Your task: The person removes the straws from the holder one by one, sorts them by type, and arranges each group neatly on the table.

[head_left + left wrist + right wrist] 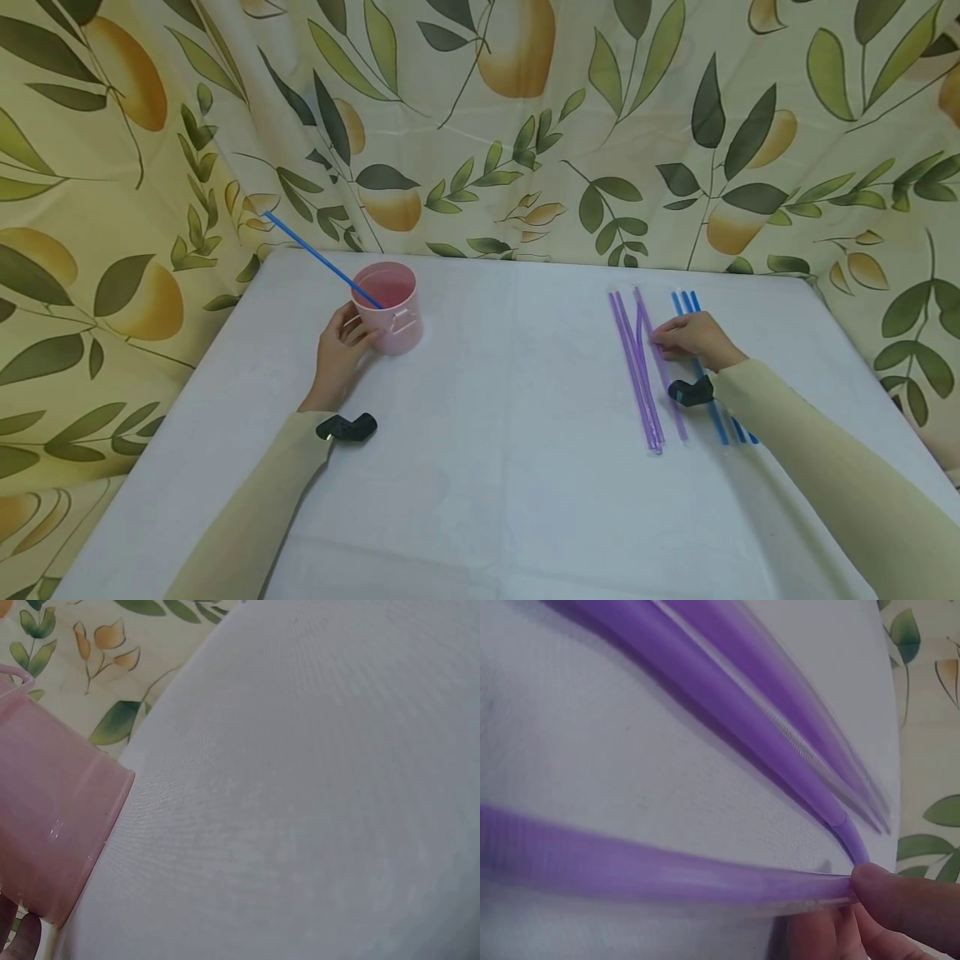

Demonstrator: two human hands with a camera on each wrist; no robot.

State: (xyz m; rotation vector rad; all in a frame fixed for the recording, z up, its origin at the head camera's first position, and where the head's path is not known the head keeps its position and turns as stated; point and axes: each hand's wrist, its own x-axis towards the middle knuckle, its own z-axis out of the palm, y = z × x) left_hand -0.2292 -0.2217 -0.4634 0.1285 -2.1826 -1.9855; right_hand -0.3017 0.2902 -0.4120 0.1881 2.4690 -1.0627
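Note:
On the left of the table stands a pink mug [406,338] with a small handle facing the front. A blue straw [315,252] leans in it and sticks out to the upper left. My left hand [339,358] grips the mug's left side, thumb at the front; in the left wrist view only fingertips [25,939] show at its edge. Over on the right, my right hand [699,340] pinches a purple straw [667,866] in a clear wrapper between thumb and fingers, near its far end. Several more purple straws [632,371] lie just left of it.
Several blue straws [717,421] lie under and right of my right hand, partly covered by it. The white table [510,467] ends at the back against a curtain [480,167] patterned with fruit and leaves. Each wrist wears a small black camera.

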